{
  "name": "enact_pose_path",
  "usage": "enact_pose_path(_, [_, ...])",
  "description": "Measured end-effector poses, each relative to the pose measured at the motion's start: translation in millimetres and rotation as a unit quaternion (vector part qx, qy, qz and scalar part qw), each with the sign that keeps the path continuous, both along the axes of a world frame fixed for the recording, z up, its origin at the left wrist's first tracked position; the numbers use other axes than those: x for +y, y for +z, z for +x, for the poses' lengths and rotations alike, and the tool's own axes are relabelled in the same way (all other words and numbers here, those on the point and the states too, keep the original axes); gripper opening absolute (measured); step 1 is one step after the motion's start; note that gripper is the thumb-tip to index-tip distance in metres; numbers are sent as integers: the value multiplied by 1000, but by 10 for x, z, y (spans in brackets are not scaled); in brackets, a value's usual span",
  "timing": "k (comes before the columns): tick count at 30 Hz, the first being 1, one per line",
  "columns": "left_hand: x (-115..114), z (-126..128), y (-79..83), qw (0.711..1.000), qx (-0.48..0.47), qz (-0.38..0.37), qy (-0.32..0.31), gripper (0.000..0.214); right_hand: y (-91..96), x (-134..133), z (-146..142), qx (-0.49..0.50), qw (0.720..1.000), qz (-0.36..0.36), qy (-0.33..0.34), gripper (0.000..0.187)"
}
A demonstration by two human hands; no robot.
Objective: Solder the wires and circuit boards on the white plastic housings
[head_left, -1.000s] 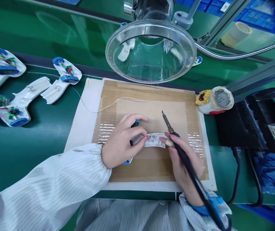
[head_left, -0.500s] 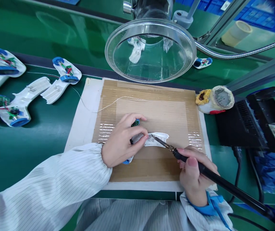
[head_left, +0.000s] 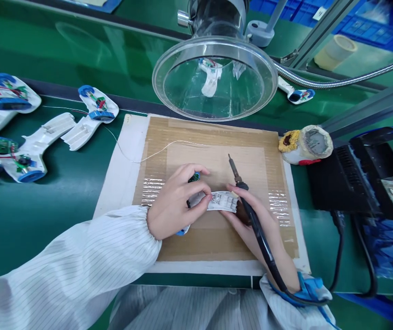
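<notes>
A white plastic handle shell (head_left: 223, 201) lies on the cardboard, with metal contacts showing inside it. Over its left part is my left hand (head_left: 179, 199), thumb and forefinger pinched together; what is between the tips is too small to make out. A bit of green circuit board (head_left: 194, 177) and a blue rim (head_left: 182, 230) peek out from beneath that hand, which hides the rest. My right hand (head_left: 256, 220) holds a soldering iron (head_left: 251, 213), its tip pointing up and away from the shell. Thumb and forefinger of this hand also touch the shell's right end.
A clear-rimmed magnifier lens (head_left: 215, 112) hangs above the cardboard mat (head_left: 196, 247). Several white shells with blue rings, such as this one (head_left: 95, 112), lie left. A thin solder wire (head_left: 155, 151) crosses the mat. At right stand a round pot (head_left: 315, 142) and a black soldering station (head_left: 334, 178).
The soldering iron's tip has lifted off the shell and swung upward. My right hand has moved left to the shell's right end. My left hand keeps its pinch.
</notes>
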State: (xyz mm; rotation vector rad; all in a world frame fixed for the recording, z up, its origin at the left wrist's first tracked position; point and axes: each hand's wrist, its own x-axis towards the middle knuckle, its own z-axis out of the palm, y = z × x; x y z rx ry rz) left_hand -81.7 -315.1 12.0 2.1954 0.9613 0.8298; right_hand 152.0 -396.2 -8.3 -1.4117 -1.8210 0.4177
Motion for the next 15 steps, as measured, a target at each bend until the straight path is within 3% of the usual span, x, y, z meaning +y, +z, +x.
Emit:
enact_pose_path(7, [-2, -144, 125, 998, -32, -45, -13, 15, 3, -83, -9, 18, 995, 98, -11, 69])
enact_pose_path(9, [83, -321, 244, 993, -13, -110, -35, 33, 44, -92, -54, 33, 994, 99, 11, 64])
enact_pose_path(11, [228, -593, 404, 978, 37, -187, -88, 35, 73, -82, -114, 54, 993, 90, 58, 58])
enact_pose_path(13, [402, -941, 591, 968, 98, -206, -110, 38, 74, -59, -171, 69, 989, 88, 99, 59])
enact_pose_path(14, [485, -1126, 684, 976, 130, -164, -61, 44, 62, -46, -195, 75, 988, 92, 103, 58])
enact_pose_path(15, [559, -1308, 769, 982, 159, -97, 28, 49, 42, -34, -215, 79, 987, 95, 102, 57])
